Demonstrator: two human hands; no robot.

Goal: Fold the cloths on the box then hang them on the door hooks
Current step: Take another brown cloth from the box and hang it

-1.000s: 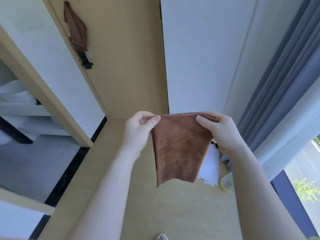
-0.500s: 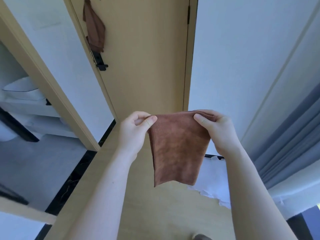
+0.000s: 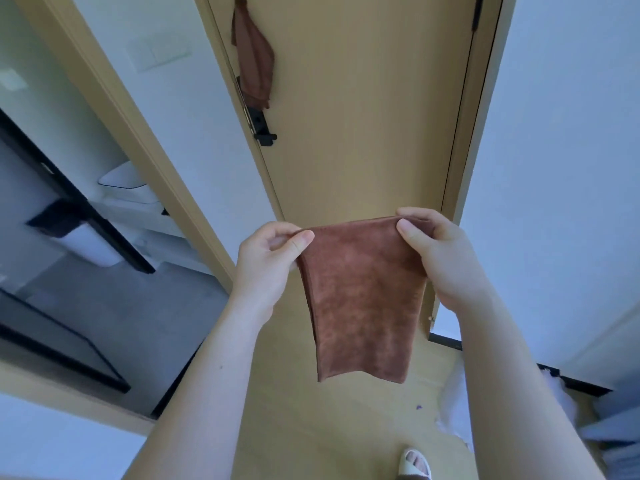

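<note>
Pinching the top corners of a folded brown cloth (image 3: 360,299), the left hand (image 3: 268,268) and right hand (image 3: 440,261) hold it hanging flat in front of the wooden door (image 3: 363,116), low on its panel. Higher on the door, a 2nd brown cloth (image 3: 254,64) hangs above a black handle (image 3: 263,131); its hook is cut off by the frame edge. No writing is readable.

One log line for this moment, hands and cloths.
left hand: pinches folded cloth | right hand: pinches it | other cloth: hanging on door
</note>
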